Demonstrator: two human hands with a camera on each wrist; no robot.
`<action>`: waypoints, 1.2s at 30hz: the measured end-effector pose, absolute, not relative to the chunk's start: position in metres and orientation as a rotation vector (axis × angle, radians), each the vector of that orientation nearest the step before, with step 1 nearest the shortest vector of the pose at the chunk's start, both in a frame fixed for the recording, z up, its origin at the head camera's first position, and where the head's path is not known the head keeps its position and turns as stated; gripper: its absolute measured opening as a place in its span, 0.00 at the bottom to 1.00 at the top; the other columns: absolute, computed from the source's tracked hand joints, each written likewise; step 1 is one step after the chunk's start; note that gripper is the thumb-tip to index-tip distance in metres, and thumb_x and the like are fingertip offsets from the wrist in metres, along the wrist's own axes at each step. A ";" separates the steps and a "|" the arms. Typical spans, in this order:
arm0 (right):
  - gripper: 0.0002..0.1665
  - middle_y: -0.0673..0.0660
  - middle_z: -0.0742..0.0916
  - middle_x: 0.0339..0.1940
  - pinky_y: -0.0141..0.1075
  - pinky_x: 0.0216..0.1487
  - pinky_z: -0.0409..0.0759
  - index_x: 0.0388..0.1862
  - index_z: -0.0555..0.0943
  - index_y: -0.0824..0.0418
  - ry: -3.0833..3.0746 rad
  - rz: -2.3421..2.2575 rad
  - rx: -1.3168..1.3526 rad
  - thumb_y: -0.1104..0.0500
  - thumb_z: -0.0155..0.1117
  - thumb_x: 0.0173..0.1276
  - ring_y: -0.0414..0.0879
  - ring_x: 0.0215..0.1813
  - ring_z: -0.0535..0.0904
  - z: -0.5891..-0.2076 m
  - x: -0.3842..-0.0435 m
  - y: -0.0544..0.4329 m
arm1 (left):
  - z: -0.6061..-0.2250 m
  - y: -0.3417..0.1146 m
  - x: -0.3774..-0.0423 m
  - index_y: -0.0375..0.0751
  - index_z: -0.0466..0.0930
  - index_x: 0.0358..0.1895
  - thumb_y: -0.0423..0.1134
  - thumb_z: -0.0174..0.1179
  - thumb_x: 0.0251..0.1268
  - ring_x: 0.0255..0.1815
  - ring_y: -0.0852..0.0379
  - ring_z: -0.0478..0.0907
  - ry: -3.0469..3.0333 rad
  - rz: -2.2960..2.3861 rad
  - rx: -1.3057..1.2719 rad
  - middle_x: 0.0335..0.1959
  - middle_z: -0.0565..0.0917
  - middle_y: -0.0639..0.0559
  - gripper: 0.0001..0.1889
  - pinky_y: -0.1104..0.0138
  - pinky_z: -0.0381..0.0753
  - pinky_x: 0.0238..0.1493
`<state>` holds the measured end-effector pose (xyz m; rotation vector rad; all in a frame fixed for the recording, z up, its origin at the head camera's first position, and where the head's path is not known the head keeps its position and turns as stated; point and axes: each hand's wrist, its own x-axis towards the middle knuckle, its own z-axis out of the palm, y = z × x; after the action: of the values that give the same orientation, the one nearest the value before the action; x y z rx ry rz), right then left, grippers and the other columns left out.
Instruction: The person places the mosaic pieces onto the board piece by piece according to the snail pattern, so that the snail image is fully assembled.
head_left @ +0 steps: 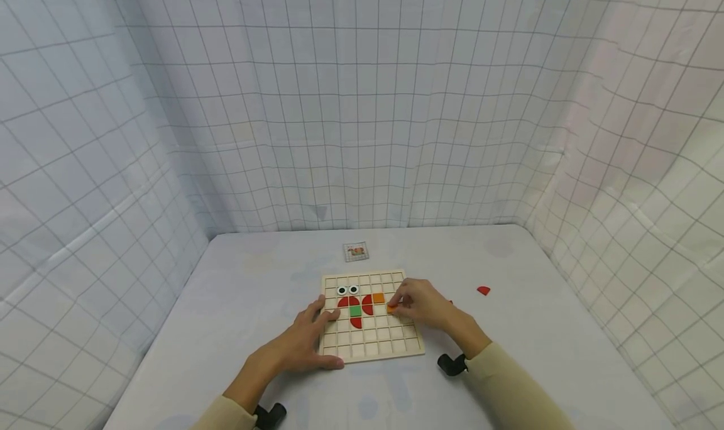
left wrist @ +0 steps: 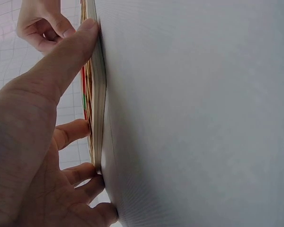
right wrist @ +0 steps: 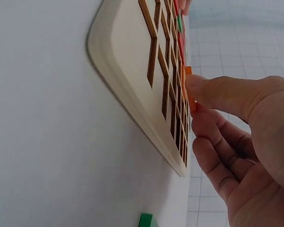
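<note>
A pale wooden grid board [head_left: 373, 348] lies on the table. My left hand [head_left: 305, 342] rests spread at its near left corner, the thumb along the front edge, one finger over the left cells. My right hand [head_left: 421, 304] pinches an orange square tile [right wrist: 189, 72] between thumb and fingers over the right part of the board. Set in the grid are two eye discs [head_left: 347, 290], several red quarter-circle pieces [head_left: 356, 322], a green square [head_left: 355, 311] and another orange square [head_left: 378, 298]. My fingers partly hide the pinched tile.
A small picture card [head_left: 356, 251] lies beyond the board. To the right is a loose red quarter-circle [head_left: 483, 290]; another red bit [head_left: 450, 302] peeks from behind my right hand. A green piece [right wrist: 146, 220] shows near the board in the right wrist view. Gridded white curtains surround the table.
</note>
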<state>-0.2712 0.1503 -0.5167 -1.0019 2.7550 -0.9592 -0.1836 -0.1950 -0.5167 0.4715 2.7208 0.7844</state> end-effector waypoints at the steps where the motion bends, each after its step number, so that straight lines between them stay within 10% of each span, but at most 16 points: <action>1: 0.05 0.49 0.92 0.45 0.28 0.46 0.82 0.48 0.97 0.57 2.749 -0.961 -1.006 0.62 0.85 0.76 0.37 0.43 0.79 -0.517 -0.271 0.148 | -0.517 -0.195 -0.184 0.50 0.67 0.93 0.66 0.88 0.61 0.96 0.26 0.57 2.721 0.785 0.472 0.99 0.50 0.36 0.61 0.30 0.74 0.86; 36: 0.05 0.52 0.91 0.45 0.29 0.46 0.84 0.43 0.99 0.60 2.802 -0.795 -1.099 0.68 0.82 0.76 0.38 0.44 0.81 -0.518 -0.272 0.112 | -0.519 -0.196 -0.185 0.50 0.67 0.94 0.67 0.87 0.61 0.97 0.26 0.56 2.721 0.780 0.464 0.99 0.51 0.36 0.61 0.29 0.73 0.86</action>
<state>-0.2717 0.1119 -0.5177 -1.0990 2.8023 -0.7954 -0.1849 -0.1963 -0.5188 0.4644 2.7211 0.7804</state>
